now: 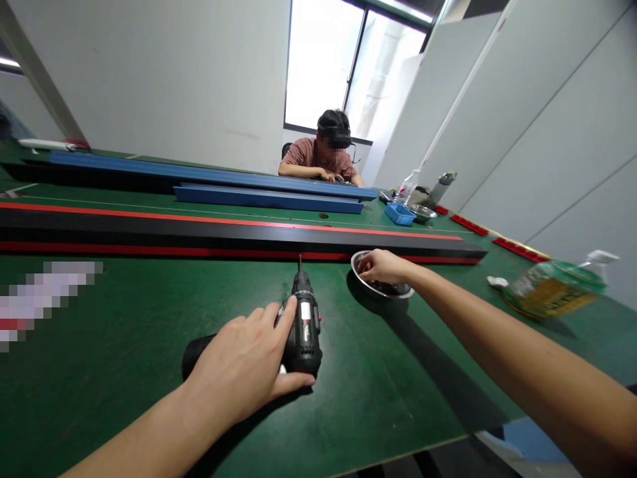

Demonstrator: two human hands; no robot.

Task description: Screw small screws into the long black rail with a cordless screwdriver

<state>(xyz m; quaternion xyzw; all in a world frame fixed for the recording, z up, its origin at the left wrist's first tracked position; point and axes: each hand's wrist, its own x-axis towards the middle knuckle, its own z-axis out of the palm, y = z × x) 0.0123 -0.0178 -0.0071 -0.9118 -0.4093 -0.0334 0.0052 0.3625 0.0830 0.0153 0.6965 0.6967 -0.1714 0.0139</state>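
A black cordless drill [304, 325] lies on its side on the green tabletop, its bit pointing away from me. My left hand [249, 352] is wrapped around its grip, thumb at the rear of the body. Beyond the bit runs a long black bar with red edges [249, 234]. To the right of the drill sits a round metal bowl [407, 293] holding small dark pieces, too small to make out. My right hand [381, 267] reaches into it with fingers pinched together; the fingertips are partly hidden, and I cannot see what they hold.
Long blue bars [269, 198] lie farther back on the table [398, 398]. Behind them a person [318, 156] in a headset leans over the table. At right stand a blue basket [399, 214], another metal bowl [423, 212], a spray bottle [408, 187] and a big plastic jar [555, 292].
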